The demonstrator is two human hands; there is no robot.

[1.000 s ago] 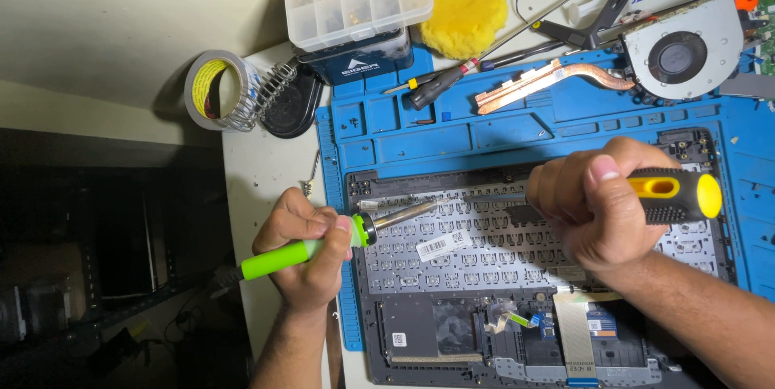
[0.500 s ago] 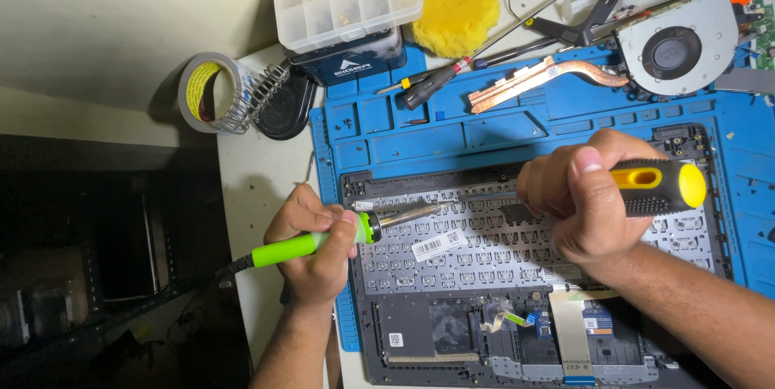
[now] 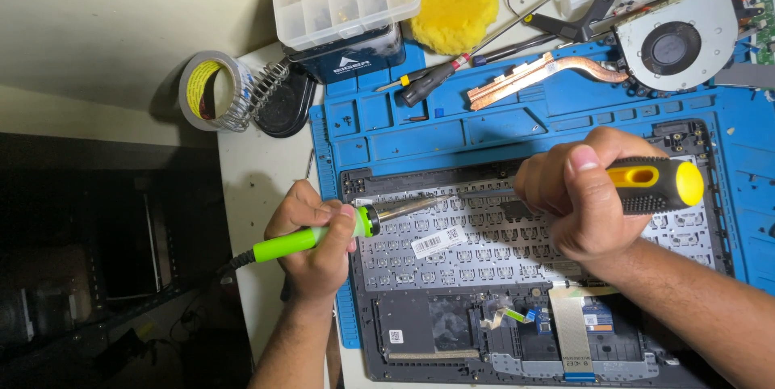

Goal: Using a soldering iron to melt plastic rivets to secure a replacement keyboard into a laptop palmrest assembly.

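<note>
Both forearms enter from the bottom edge, bare to the wrist. The left hand (image 3: pixel 311 240) sits at centre-left, its fingers curled into a closed grip, thumb laid along the top and pointing right, knuckles turned toward the camera, wrist straight in line with the forearm. The right hand (image 3: pixel 585 195) lies further right and a little higher, clenched in a tight fist, thumb pressed over the folded fingers, its forearm running in diagonally from the lower right corner. The two hands are well apart
</note>
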